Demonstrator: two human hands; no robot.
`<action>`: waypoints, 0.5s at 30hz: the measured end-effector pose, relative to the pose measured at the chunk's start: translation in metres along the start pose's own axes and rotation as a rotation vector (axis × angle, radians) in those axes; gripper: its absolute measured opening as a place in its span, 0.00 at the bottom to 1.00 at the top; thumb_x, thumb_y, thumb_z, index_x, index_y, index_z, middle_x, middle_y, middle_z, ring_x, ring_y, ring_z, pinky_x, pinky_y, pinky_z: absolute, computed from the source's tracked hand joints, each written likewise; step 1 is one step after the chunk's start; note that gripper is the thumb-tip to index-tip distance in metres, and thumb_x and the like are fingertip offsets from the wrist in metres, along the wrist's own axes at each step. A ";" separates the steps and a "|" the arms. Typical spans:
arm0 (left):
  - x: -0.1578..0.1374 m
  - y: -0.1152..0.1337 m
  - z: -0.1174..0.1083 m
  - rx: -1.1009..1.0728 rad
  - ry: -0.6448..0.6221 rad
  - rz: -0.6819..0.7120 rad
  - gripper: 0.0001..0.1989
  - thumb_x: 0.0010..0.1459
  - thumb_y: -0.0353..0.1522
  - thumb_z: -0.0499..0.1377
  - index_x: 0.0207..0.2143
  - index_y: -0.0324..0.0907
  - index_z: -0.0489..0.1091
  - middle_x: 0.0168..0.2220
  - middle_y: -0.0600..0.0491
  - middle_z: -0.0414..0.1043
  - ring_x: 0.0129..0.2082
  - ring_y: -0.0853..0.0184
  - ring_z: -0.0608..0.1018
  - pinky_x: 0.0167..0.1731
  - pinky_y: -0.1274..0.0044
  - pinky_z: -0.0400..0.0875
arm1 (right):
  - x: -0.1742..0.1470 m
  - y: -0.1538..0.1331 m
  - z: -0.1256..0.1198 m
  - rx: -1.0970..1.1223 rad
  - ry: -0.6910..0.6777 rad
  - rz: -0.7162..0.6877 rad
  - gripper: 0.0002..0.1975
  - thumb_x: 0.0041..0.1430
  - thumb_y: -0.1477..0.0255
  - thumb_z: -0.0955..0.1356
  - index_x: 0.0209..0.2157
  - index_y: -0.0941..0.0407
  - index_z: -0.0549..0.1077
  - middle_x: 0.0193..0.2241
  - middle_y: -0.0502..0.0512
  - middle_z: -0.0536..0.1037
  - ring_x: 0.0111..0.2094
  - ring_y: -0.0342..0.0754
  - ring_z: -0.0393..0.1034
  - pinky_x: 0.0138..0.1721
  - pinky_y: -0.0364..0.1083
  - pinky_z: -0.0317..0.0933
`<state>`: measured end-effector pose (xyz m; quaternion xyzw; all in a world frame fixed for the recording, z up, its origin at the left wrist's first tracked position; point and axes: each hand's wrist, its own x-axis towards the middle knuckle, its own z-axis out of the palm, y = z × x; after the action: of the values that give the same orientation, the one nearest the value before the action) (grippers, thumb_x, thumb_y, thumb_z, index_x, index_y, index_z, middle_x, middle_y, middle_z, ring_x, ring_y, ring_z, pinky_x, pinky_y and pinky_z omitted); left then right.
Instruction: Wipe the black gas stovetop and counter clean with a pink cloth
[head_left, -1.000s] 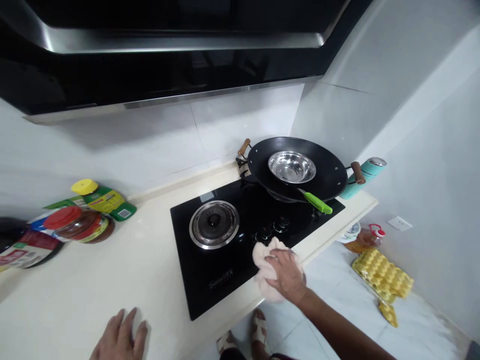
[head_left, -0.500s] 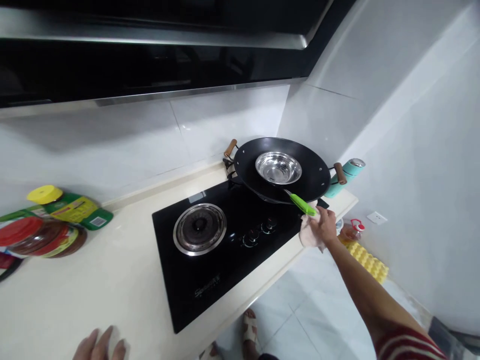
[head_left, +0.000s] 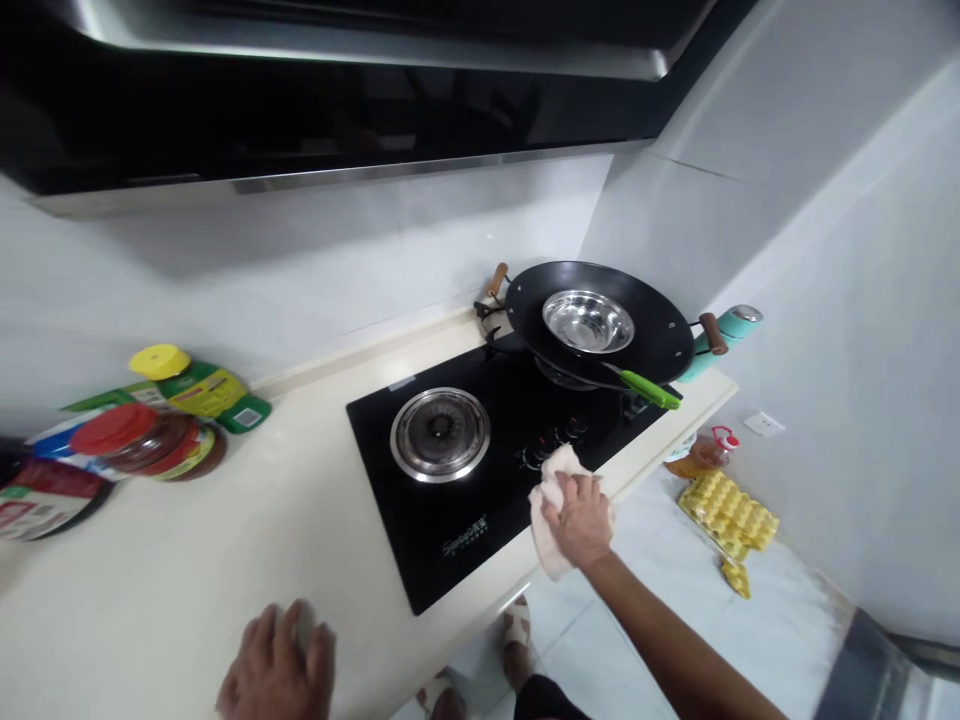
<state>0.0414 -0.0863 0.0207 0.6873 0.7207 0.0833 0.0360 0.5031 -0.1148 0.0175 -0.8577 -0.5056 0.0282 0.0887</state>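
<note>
My right hand (head_left: 581, 520) presses a pale pink cloth (head_left: 550, 545) onto the front edge of the black cooktop (head_left: 420, 515), just below the control knobs. Part of the cloth hangs over the counter's edge. On the cream counter (head_left: 172, 580), to the left of the cooktop, rests my left hand (head_left: 276, 660) with its fingers apart and holding nothing. A black wok (head_left: 652, 345) sits over the right side of the cooktop. Inside it are a steel bowl (head_left: 589, 322) and a utensil with a green handle (head_left: 649, 389).
An uncovered burner (head_left: 440, 435) is left of the wok. Bottles and jars, including a red-lidded jar (head_left: 150, 440) and a green bottle (head_left: 202, 390), stand at the left. A teal flask (head_left: 724, 340) is behind the wok's right handle. Yellow egg trays (head_left: 727, 510) lie on the floor.
My right hand has moved left with the cloth, from beneath the green handle to the front edge near the knobs. More of my left hand shows now, and the view has shifted.
</note>
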 end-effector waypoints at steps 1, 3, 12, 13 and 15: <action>-0.001 0.000 -0.001 -0.001 -0.013 0.014 0.29 0.68 0.46 0.41 0.61 0.40 0.65 0.68 0.35 0.60 0.73 0.49 0.57 0.67 0.51 0.54 | -0.018 -0.023 0.003 0.007 -0.027 -0.027 0.27 0.65 0.61 0.65 0.64 0.53 0.68 0.56 0.67 0.70 0.58 0.69 0.59 0.56 0.65 0.57; -0.003 -0.001 -0.002 -0.009 -0.036 0.041 0.30 0.68 0.46 0.42 0.62 0.37 0.64 0.67 0.34 0.61 0.73 0.48 0.56 0.68 0.52 0.52 | -0.053 -0.068 0.008 0.030 -0.104 -0.093 0.28 0.64 0.61 0.67 0.64 0.53 0.68 0.56 0.67 0.71 0.57 0.70 0.60 0.56 0.65 0.57; -0.012 -0.021 0.009 -0.323 0.090 0.108 0.32 0.60 0.48 0.56 0.64 0.49 0.62 0.67 0.42 0.65 0.70 0.49 0.62 0.68 0.53 0.54 | -0.166 -0.221 0.020 0.180 -0.431 -0.462 0.36 0.59 0.58 0.74 0.66 0.50 0.65 0.61 0.68 0.70 0.60 0.71 0.63 0.60 0.71 0.56; -0.011 -0.024 0.010 -0.384 0.108 0.108 0.30 0.60 0.48 0.57 0.63 0.50 0.63 0.65 0.43 0.66 0.69 0.49 0.63 0.68 0.52 0.54 | -0.172 -0.230 0.020 0.211 -0.446 -0.499 0.35 0.60 0.59 0.74 0.66 0.51 0.65 0.61 0.68 0.70 0.60 0.71 0.63 0.61 0.71 0.55; -0.009 -0.029 0.011 -0.474 0.146 0.111 0.28 0.60 0.49 0.56 0.60 0.50 0.67 0.62 0.44 0.70 0.68 0.48 0.65 0.67 0.49 0.56 | -0.178 -0.244 0.018 0.330 -0.470 -0.590 0.34 0.61 0.61 0.73 0.66 0.51 0.65 0.62 0.67 0.70 0.63 0.70 0.61 0.64 0.72 0.51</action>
<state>0.0153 -0.0960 0.0049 0.6904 0.6428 0.3013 0.1395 0.2034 -0.1519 0.0369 -0.6205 -0.7250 0.2774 0.1113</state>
